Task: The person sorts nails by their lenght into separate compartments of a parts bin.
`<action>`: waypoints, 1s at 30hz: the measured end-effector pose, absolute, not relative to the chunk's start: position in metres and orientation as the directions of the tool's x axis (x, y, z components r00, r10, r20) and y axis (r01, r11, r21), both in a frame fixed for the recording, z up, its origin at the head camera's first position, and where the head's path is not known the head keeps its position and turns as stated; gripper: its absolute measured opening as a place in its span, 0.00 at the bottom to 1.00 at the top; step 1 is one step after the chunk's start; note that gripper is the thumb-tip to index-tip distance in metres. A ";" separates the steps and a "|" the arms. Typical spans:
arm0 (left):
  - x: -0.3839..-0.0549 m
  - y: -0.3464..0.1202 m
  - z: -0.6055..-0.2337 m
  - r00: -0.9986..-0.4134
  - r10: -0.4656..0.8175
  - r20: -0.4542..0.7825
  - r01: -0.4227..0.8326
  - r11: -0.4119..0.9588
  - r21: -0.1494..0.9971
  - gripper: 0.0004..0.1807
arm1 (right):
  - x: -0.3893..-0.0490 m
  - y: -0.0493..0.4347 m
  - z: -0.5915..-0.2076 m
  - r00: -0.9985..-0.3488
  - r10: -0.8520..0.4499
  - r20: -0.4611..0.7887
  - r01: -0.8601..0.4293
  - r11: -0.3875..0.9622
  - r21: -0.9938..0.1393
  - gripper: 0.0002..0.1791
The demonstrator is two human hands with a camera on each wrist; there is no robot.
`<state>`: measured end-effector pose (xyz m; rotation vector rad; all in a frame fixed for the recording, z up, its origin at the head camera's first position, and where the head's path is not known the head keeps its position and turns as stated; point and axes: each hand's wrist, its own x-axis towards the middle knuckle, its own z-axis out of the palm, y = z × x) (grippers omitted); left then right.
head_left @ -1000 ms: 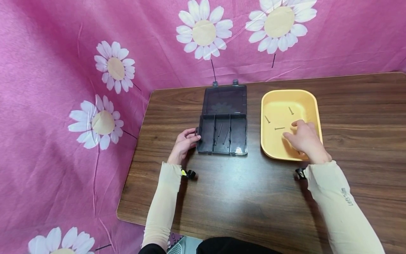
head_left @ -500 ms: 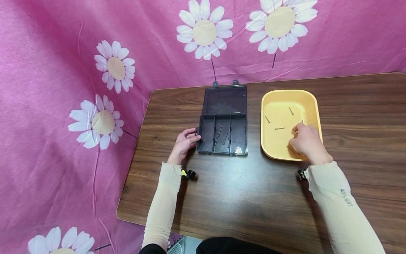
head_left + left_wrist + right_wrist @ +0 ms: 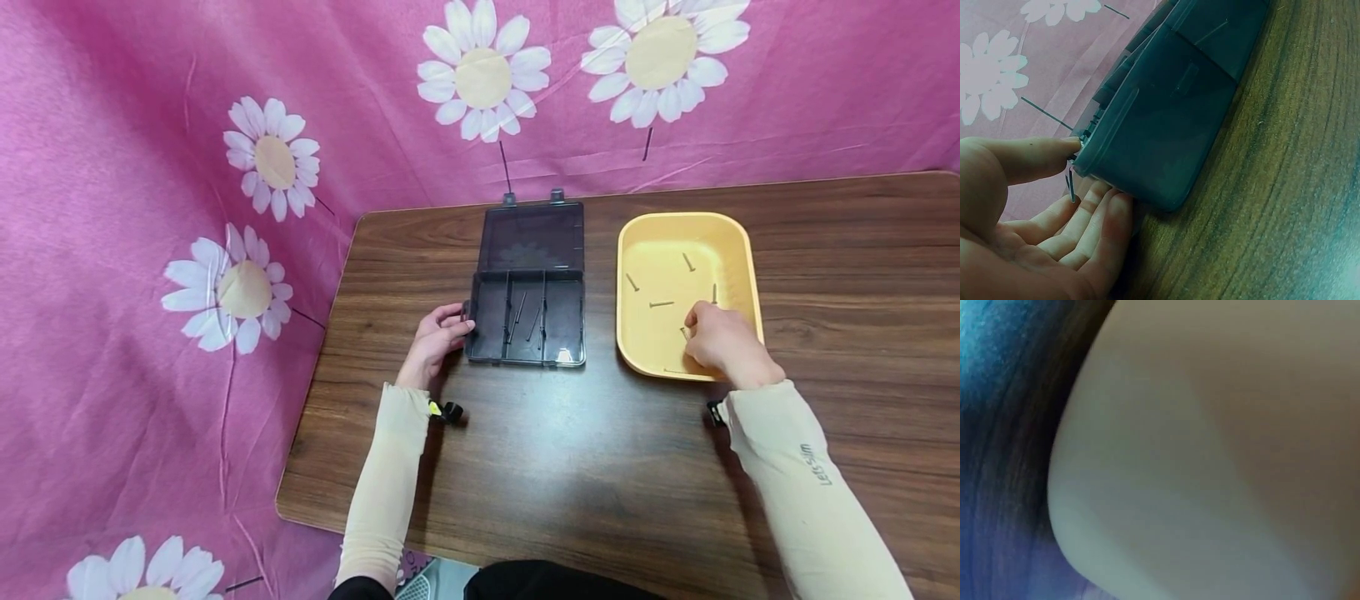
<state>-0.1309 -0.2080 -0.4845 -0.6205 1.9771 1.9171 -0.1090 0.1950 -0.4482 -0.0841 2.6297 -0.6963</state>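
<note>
In the head view my left hand point(image 3: 437, 340) holds the left side of a dark, clear plastic organizer box point(image 3: 564, 317). Its thumb point(image 3: 1038, 156) lies on the rim while the other fingers rest against the side. Several thin nails point(image 3: 519, 308) lie in the box's middle compartment, and its lid point(image 3: 532, 237) is folded back. My right hand point(image 3: 726, 343) reaches into a yellow bin point(image 3: 628, 346), fingers curled down. Its fingertips are hidden, so whether they pinch anything does not show. Several screws point(image 3: 662, 304) lie around it. A thin nail point(image 3: 675, 371) shows just below the hand.
Both containers stand on a dark wood-grain table point(image 3: 570, 467), the bin to the right of the box. Behind and left hangs a pink cloth point(image 3: 360, 108) with large white daisies. The bin wall point(image 3: 1147, 456) fills most of the right wrist view.
My right hand's fingers have gone from spread to curled down in the bin, uncovering a screw at its upper right and a nail below. The left hand and box have stayed still.
</note>
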 end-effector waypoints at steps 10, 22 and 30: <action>-0.130 -0.208 -0.486 -0.865 -0.078 -0.496 -0.498 -0.006 0.867 0.25 | -0.112 0.193 -0.452 -0.915 -0.189 -0.357 0.010 0.873 -0.487 0.13; -0.130 -0.207 -0.485 -0.856 -0.087 -0.509 -0.511 -0.001 0.860 0.25 | -0.109 0.191 -0.453 -0.913 -0.165 -0.372 0.036 0.878 -0.478 0.07; -0.131 -0.208 -0.485 -0.854 -0.089 -0.513 -0.515 0.003 0.857 0.25 | -0.107 0.191 -0.454 -0.929 -0.144 -0.341 0.030 0.888 -0.459 0.07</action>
